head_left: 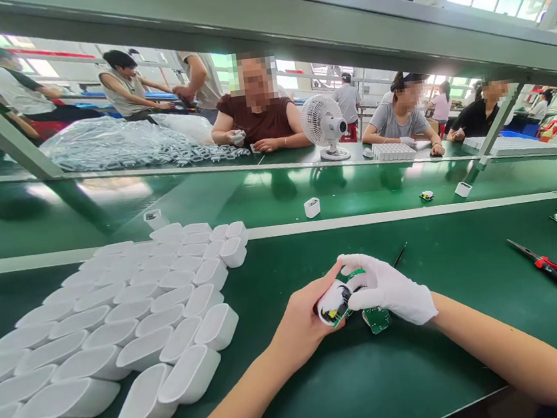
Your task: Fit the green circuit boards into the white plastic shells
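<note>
Cradling a white plastic housing (332, 295) toward five o'clock in the bare left hand (298, 321), apparently to steady its opening while grasping green circuitry (357, 272) with the gloved right hand (391, 288); within reach of long-nose pliers (546, 263) at four o'clock.

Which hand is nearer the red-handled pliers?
Right: the gloved right hand is between the pliers and the left hand, which is farther off, left of it.

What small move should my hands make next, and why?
Probably steady the white case with your left hand and gently nudge the circuit parts inward with your gloved right hand: the parts show at the case's open end, and your right fingers are right beside them.
</note>
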Demonstrator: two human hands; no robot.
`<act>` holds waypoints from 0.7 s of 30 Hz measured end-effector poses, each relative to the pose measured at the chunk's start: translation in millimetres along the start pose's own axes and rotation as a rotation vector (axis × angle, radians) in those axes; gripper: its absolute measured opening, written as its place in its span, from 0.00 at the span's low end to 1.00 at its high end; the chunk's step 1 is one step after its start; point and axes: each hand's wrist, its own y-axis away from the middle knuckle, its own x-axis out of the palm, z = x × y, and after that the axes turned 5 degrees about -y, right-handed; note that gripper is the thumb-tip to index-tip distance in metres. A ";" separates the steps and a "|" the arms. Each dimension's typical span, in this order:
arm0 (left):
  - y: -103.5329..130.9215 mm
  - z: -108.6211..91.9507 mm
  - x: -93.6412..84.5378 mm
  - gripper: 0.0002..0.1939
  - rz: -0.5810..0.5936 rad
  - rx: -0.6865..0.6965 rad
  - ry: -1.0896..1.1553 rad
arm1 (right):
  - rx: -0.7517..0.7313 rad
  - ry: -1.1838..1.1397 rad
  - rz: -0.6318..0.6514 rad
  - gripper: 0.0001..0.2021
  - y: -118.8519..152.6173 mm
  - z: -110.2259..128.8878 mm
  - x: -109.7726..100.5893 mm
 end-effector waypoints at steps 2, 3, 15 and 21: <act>0.9 0.6 0.3 0.26 -0.001 0.031 -0.088 | 0.066 0.002 0.132 0.23 0.7 1.1 1.9; 1.6 0.9 0.8 0.25 -0.011 0.041 -0.122 | 0.062 -0.006 0.186 0.20 1.2 1.0 3.5; -3.9 -14.7 3.2 0.36 -0.019 -0.451 0.802 | -0.217 -0.041 -0.211 0.23 -2.8 -13.1 -0.5; -4.0 -21.7 7.1 0.28 -0.016 -0.526 0.957 | -0.259 0.006 -0.275 0.23 0.1 -19.2 3.9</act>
